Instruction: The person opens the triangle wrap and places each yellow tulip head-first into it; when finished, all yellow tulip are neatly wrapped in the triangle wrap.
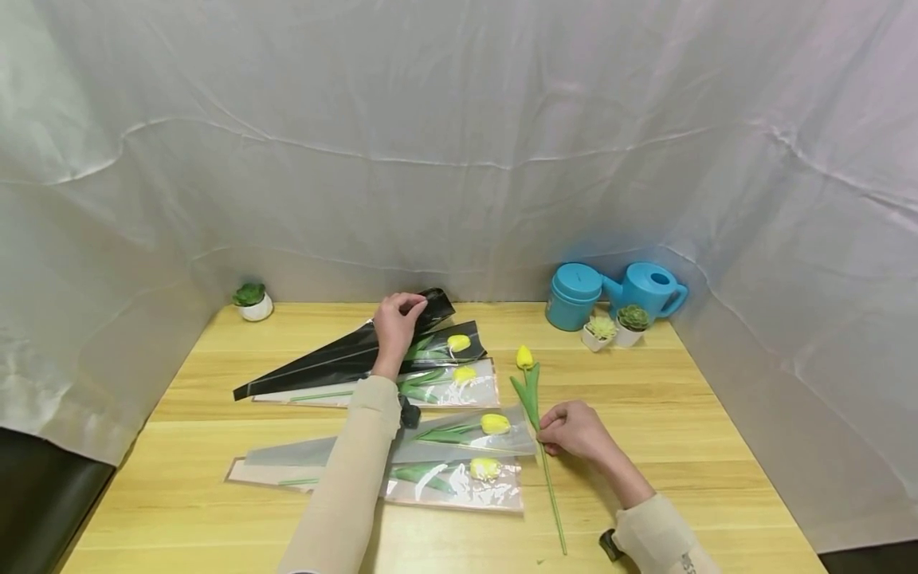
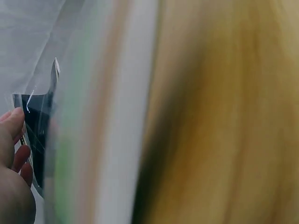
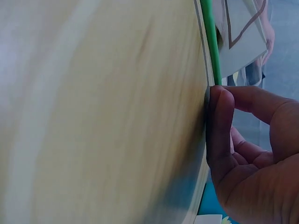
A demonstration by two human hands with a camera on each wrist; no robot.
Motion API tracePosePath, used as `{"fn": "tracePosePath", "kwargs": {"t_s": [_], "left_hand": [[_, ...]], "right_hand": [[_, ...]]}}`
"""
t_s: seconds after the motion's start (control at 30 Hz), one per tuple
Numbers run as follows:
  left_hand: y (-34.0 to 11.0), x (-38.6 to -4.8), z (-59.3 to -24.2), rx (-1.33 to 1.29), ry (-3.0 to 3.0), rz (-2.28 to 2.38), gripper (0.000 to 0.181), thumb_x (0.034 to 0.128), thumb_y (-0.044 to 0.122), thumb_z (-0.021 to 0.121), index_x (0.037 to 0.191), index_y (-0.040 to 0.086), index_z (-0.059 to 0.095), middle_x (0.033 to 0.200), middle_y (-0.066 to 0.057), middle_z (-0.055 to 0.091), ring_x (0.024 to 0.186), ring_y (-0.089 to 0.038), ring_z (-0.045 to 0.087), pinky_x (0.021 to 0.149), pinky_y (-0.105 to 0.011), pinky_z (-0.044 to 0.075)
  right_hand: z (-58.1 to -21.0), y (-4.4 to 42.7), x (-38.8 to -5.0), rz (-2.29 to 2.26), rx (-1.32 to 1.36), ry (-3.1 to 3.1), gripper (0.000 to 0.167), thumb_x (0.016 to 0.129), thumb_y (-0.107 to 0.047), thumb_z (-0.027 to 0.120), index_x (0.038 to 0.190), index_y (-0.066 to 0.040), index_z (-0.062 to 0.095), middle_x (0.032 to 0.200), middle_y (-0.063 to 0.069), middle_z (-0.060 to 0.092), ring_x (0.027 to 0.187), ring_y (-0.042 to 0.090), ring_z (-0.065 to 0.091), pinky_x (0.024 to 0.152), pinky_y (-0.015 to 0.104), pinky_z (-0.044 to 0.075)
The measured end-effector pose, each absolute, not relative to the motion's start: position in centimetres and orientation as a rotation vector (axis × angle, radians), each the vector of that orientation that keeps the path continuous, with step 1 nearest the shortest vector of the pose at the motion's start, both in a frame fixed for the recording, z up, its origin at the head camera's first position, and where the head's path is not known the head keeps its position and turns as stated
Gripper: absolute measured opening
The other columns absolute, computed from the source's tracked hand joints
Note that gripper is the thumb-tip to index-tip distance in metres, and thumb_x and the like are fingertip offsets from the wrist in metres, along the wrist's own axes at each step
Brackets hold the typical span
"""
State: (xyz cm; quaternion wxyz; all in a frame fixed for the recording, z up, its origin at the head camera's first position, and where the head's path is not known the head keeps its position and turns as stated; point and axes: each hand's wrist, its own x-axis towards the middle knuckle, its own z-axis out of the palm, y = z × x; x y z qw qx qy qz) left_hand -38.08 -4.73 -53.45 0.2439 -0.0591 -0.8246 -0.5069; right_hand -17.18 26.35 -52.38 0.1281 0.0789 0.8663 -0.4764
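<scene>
My left hand (image 1: 397, 327) pinches the upper edge of a black flower sleeve (image 1: 308, 364) near its wide end, at the back of the table. The left wrist view shows the fingertips (image 2: 17, 114) at the clear and dark film. On the right, my right hand (image 1: 574, 430) pinches the green stem of a yellow tulip (image 1: 525, 357) between thumb and finger. That stem (image 3: 212, 44) rises from the fingertips in the right wrist view. Beneath the black sleeve lies another black sleeve (image 1: 469, 328) with a tulip inside. The held sleeve's inside is partly hidden by my hand.
Three more sleeved tulips lie nearby: one white sleeve (image 1: 488, 392) behind, a grey sleeve (image 1: 287, 454) and another white sleeve (image 1: 466, 498) in front. A blue canister (image 1: 570, 307), blue watering can (image 1: 641, 287) and two succulents stand back right. Another potted succulent (image 1: 254, 307) stands back left.
</scene>
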Motion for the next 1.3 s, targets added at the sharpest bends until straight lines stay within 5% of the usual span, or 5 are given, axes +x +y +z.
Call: {"fn": "tracePosePath", "kwargs": {"t_s": [0.4, 0.67, 0.93, 1.3], "left_hand": [[-5.6, -37.9, -52.4, -0.178, -2.272, -1.370, 0.013, 0.0957, 0.023, 0.076, 0.102, 0.012, 0.082, 0.100, -0.008, 0.078, 0.093, -0.027, 0.069, 0.125, -0.044, 0.033], [-6.1, -37.7, -52.4, -0.211, -2.302, -1.371, 0.012, 0.0956, 0.024, 0.076, 0.101, 0.014, 0.082, 0.099, -0.006, 0.076, 0.090, -0.024, 0.067, 0.084, -0.045, 0.055], [-6.3, -37.5, -52.3, -0.275, -2.293, -1.423, 0.013, 0.0954, 0.023, 0.076, 0.103, 0.013, 0.081, 0.100, -0.007, 0.076, 0.089, -0.023, 0.067, 0.076, -0.037, 0.054], [-6.6, -37.5, -51.5, -0.187, -2.215, -1.512, 0.013, 0.0960, 0.021, 0.076, 0.104, 0.013, 0.081, 0.102, -0.008, 0.075, 0.086, -0.021, 0.066, 0.071, -0.028, 0.053]], "right_hand": [[-51.6, 27.3, -17.6, -1.442, 0.229, 2.596, 0.009, 0.088, -0.003, 0.072, 0.094, 0.003, 0.074, 0.071, 0.008, 0.073, 0.065, 0.017, 0.068, 0.064, 0.027, 0.055], [-51.1, 27.6, -18.0, -1.486, 0.156, 2.554, 0.012, 0.098, -0.007, 0.066, 0.095, 0.003, 0.069, 0.077, 0.010, 0.070, 0.070, 0.018, 0.063, 0.055, 0.024, 0.046], [-50.9, 27.2, -18.4, -1.650, 0.159, 2.393, 0.014, 0.104, -0.002, 0.056, 0.102, 0.011, 0.061, 0.082, 0.014, 0.067, 0.069, 0.017, 0.066, 0.068, 0.033, 0.061], [-50.3, 27.0, -18.5, -1.726, 0.213, 2.415, 0.023, 0.103, -0.005, 0.062, 0.115, 0.014, 0.062, 0.093, 0.017, 0.069, 0.070, 0.017, 0.068, 0.071, 0.036, 0.064]]}}
